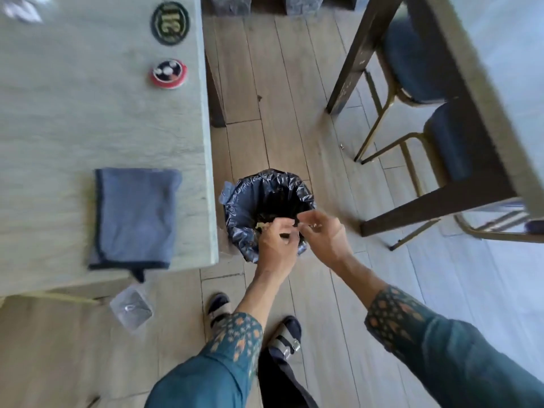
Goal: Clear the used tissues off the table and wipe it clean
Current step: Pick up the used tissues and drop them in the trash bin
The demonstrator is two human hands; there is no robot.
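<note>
Both my hands hover over the near rim of a small bin lined with a black bag (266,187) on the floor beside the table. My left hand (275,245) has its fingers curled, with a small pale scrap (260,225) at its fingertips. My right hand (322,234) also has curled fingers, pinching something small that I cannot make out. A folded blue-grey cloth (134,216) lies on the pale table (73,128) near its front right corner. Blurred white tissue (22,10) lies at the table's far left.
A round green sign (170,23) and a red-rimmed round disc (167,73) sit near the table's right edge. A clear plastic box (132,310) lies on the floor below the table. Another table (482,92) with blue chairs (450,142) stands to the right.
</note>
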